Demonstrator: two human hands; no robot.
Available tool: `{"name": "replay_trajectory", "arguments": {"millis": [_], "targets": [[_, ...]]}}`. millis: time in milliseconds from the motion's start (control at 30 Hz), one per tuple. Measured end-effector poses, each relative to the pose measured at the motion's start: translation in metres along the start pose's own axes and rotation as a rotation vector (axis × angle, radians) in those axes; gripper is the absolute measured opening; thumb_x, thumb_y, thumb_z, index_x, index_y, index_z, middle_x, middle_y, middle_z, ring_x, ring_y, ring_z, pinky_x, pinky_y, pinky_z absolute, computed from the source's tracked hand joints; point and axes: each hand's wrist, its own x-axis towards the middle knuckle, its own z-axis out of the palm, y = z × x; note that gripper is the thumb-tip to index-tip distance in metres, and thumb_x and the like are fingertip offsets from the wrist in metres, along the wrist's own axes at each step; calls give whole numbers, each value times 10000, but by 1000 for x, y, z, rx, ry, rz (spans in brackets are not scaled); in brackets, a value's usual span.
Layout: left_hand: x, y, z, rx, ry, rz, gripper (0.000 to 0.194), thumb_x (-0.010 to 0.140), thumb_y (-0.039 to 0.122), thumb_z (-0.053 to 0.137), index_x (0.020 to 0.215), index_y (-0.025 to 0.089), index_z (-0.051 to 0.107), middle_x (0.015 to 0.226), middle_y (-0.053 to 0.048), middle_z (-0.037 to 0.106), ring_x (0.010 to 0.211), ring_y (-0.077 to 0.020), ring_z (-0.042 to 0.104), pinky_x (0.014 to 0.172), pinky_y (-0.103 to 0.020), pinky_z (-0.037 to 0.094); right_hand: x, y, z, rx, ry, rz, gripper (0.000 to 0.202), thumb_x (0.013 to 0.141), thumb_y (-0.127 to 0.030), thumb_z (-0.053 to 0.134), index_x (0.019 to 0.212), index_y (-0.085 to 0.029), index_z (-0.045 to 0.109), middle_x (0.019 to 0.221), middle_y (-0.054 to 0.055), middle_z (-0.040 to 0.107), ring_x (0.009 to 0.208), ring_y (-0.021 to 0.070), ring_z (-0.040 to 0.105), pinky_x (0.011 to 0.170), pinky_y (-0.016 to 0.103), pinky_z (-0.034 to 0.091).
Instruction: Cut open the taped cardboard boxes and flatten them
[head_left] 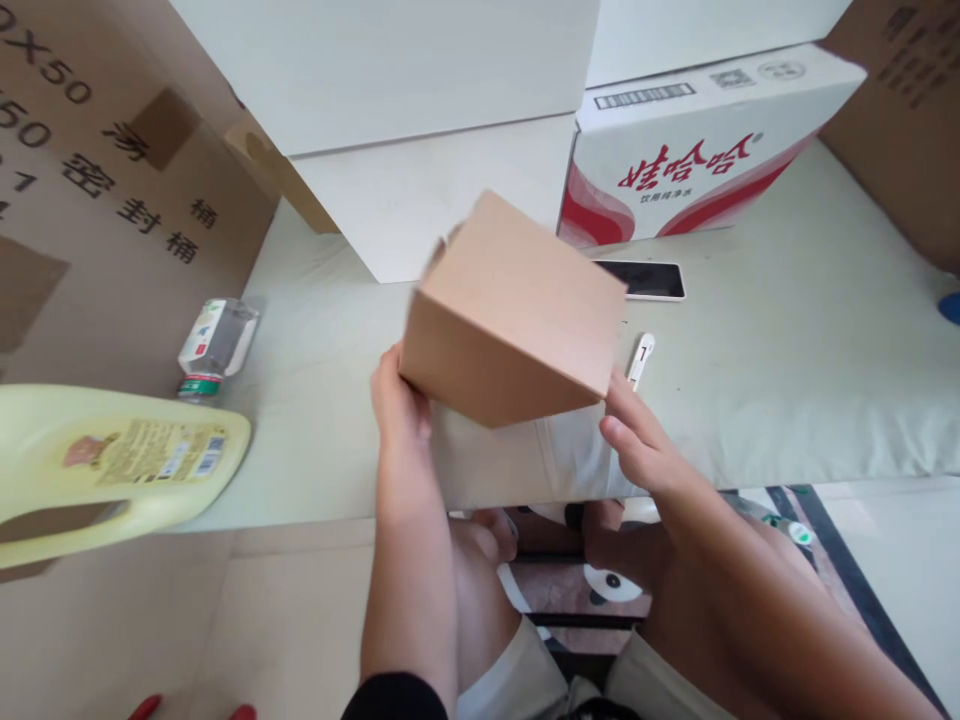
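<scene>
A plain brown cardboard box [517, 290] is held tilted above the pale green cloth surface, with a small flap edge at its left. My left hand [402, 400] grips its lower left corner, the fingers partly hidden behind the box. At the lower right corner, my right hand [636, 432] touches the box with its fingertips, thumb apart from the fingers. Just right of the box lies a white utility knife or similar slim tool [641, 360]. A phone [652, 281] lies behind it, partly covered by the box.
White cartons [442, 190] and a red-and-white carton [675, 170] stand at the back. Large brown cartons [112, 200] flank the surface. On the left are a clear bottle [217, 345] and a yellow jug [165, 455]. The surface's front edge runs above my legs.
</scene>
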Motion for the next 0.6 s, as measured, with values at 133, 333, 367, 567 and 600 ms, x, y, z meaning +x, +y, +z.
{"name": "replay_trajectory", "arguments": {"millis": [133, 333, 367, 567, 600], "targets": [[-19, -6, 9, -14, -277, -339, 566, 874, 729, 528, 852, 201, 730, 753, -75, 740, 728, -220, 733, 588, -288, 551, -9, -6, 0, -44, 45, -67, 627, 908, -656, 558, 1477, -395, 525, 1630, 9, 429, 1571, 329, 280, 1271, 585, 279], [-24, -22, -5, 533, -896, -455, 719, 748, 860, 561, 731, 167, 756, 618, -130, 719, 406, -195, 620, 323, -262, 361, -11, -3, -18, 37, 249, 71, 471, 943, -583, 543, 1345, -352, 625, 1479, 25, 590, 1448, 318, 473, 1234, 529, 359], [-21, -24, -7, 588, -905, -386, 653, 752, 806, 626, 728, 166, 755, 645, -133, 731, 429, -197, 635, 346, -262, 390, -8, -3, -20, 55, 233, 90, 432, 942, -567, 560, 1301, -345, 650, 1453, 23, 614, 1426, 314, 497, 1225, 527, 367], [-18, -20, 6, 487, -440, 332, 589, 840, 673, 658, 1296, 300, 638, 1485, -118, 574, 1391, -293, 550, 1062, -432, 531, 2, -8, -13, 126, 64, 178, 414, 941, -558, 576, 1274, -316, 624, 1285, 49, 710, 1157, 260, 677, 994, 431, 552], [-21, -19, 11, 502, -477, 414, 624, 838, 701, 641, 1326, 313, 614, 1597, -112, 449, 1495, -314, 430, 1149, -471, 466, 1, -8, -12, 124, 62, 167, 421, 943, -564, 570, 1278, -315, 618, 1290, 51, 706, 1164, 256, 672, 990, 422, 549]]}}
